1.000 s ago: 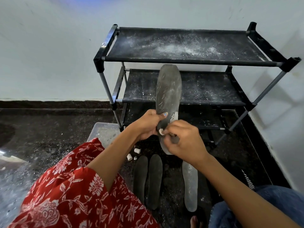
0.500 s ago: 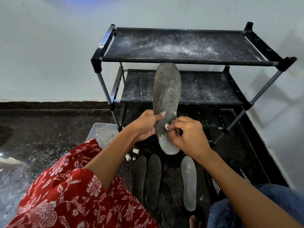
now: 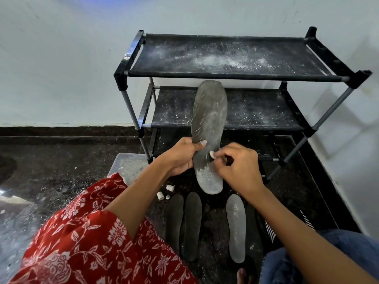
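1. Dark speckled stone floor (image 3: 61, 160), dusted with white powder, thickest at the lower left. Dark skirting band along the foot of the pale painted wall (image 3: 61, 58).
2. Black three-tier shoe rack with grey metal legs (image 3: 131, 58), set in the corner of the room against the wall. White powder scattered over the top and middle fabric shelves.
3. Long grey worn insole (image 3: 209, 119), held upright in the air in front of the rack's middle shelf, one rounded end pointing down. Pale streaks across its face.
4. Left-hand grip (image 3: 180, 156): curled round the insole's left edge at the lower half, thumb laid across the front face.
5. Right-hand grip (image 3: 238, 167): fingertips pinched on a small white chalk-like lump (image 3: 211, 155), set against the insole's face near its right edge.
6. On the floor below: pair of dark insoles (image 3: 184, 220) side by side. One grey powdery insole (image 3: 235, 226) apart to their right. Small white cylindrical stubs (image 3: 170, 187) near the pair's far ends.
7. Clear plastic container (image 3: 127, 167), partly hidden behind the left forearm and the red floral cloth (image 3: 92, 242). Contents hard to make out.
8. Bottom shelf mostly hidden behind hands and insole. Black-and-white striped item (image 3: 270, 232) half hidden by the right forearm, not identifiable. Blue denim (image 3: 328, 253) cut off at the lower right.
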A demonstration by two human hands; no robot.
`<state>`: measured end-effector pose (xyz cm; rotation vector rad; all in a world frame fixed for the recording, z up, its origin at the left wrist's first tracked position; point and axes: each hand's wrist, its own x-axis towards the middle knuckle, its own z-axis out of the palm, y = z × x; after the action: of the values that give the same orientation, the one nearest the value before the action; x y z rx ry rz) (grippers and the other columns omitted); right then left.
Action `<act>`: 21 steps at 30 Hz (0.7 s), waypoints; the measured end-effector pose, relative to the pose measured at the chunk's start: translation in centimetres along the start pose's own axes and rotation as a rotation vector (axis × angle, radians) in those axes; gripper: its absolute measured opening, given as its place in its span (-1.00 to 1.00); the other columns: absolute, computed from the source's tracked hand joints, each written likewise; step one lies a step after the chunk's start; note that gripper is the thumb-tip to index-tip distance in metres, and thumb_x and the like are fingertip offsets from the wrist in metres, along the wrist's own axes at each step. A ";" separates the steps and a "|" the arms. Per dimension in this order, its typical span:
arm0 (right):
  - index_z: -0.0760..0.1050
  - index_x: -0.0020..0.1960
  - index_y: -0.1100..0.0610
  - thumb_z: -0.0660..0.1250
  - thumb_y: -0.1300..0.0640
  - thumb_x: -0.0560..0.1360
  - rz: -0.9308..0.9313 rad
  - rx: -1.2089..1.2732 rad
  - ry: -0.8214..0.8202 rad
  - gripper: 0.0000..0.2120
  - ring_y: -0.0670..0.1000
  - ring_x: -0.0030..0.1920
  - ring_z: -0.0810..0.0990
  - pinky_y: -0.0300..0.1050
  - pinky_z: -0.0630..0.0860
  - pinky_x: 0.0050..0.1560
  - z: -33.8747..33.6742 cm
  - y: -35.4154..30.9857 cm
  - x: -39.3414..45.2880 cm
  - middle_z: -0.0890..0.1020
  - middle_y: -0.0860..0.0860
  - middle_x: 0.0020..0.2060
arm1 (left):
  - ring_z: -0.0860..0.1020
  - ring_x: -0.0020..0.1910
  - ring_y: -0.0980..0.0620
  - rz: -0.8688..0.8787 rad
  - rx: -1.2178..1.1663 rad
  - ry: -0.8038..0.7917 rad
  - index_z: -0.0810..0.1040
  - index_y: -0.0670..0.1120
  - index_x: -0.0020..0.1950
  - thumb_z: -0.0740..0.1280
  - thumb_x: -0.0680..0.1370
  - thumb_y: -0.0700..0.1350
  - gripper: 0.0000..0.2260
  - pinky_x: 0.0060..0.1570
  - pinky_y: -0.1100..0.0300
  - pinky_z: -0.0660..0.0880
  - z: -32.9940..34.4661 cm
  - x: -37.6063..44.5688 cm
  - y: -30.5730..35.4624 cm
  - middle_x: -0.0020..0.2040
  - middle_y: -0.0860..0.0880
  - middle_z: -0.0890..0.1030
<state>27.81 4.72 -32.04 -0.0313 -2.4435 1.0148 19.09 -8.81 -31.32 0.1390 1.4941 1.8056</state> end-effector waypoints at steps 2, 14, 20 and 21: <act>0.66 -0.11 0.26 0.40 0.36 0.38 -0.033 0.011 0.126 -0.88 -0.09 -0.22 0.60 -0.38 0.51 -0.13 -0.1 -0.1 0.4 0.65 0.06 -0.18 | 0.67 -0.18 0.04 -0.005 0.019 -0.003 0.57 -0.22 0.00 0.14 0.64 -0.22 -0.79 -0.08 0.16 0.62 0.1 0.0 0.0 -0.18 -0.07 0.69; 0.66 -0.19 0.21 0.40 0.35 0.30 -0.022 -0.001 -0.130 -0.87 -0.09 -0.30 0.57 -0.17 0.54 -0.22 0.2 -0.4 -0.2 0.65 0.02 -0.26 | 0.67 -0.23 0.04 -0.005 0.023 -0.002 0.57 -0.22 -0.03 0.13 0.64 -0.22 -0.77 -0.13 0.14 0.61 0.1 0.0 -0.2 -0.21 -0.08 0.69; 0.64 -0.03 0.25 0.36 0.39 0.40 -0.077 -0.041 -0.019 -0.81 -0.01 -0.08 0.62 -0.12 0.57 0.01 -0.1 -0.6 0.2 0.66 0.07 -0.10 | 0.66 -0.18 0.04 -0.031 -0.046 -0.046 0.57 -0.20 -0.01 0.15 0.63 -0.22 -0.79 -0.13 0.13 0.62 0.5 0.1 -0.4 -0.18 -0.08 0.68; 0.65 -0.04 0.25 0.36 0.39 0.38 -0.087 -0.051 -0.061 -0.81 0.00 -0.11 0.62 -0.10 0.57 -0.01 0.0 -0.6 0.1 0.66 0.07 -0.11 | 0.65 -0.18 0.03 -0.046 -0.066 -0.056 0.57 -0.20 0.01 0.15 0.63 -0.17 -0.79 -0.12 0.14 0.61 0.6 0.0 -0.3 -0.17 -0.09 0.68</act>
<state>27.88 4.32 -31.57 0.0888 -2.5024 0.9281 19.51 -8.33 -31.45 0.1201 1.3861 1.7978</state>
